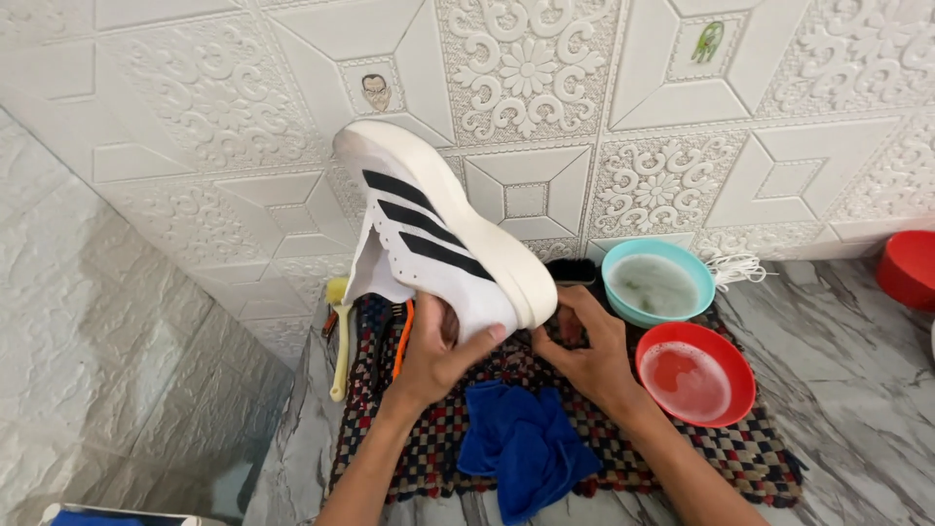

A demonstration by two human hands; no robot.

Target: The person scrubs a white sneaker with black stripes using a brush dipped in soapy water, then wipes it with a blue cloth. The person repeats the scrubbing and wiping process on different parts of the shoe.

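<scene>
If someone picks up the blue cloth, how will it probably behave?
The blue cloth lies crumpled in folds on the mat, so it is probably floppy and would hang limp. It looks light. It should not roll or tip.

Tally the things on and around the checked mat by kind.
White striped shoe: 1
Bowls: 2 (teal plastic bowl, red plastic bowl)
Blue cloth: 1
Yellow-handled brush: 1
Black brush: 1
White laces: 1 bundle
Total: 7
</scene>
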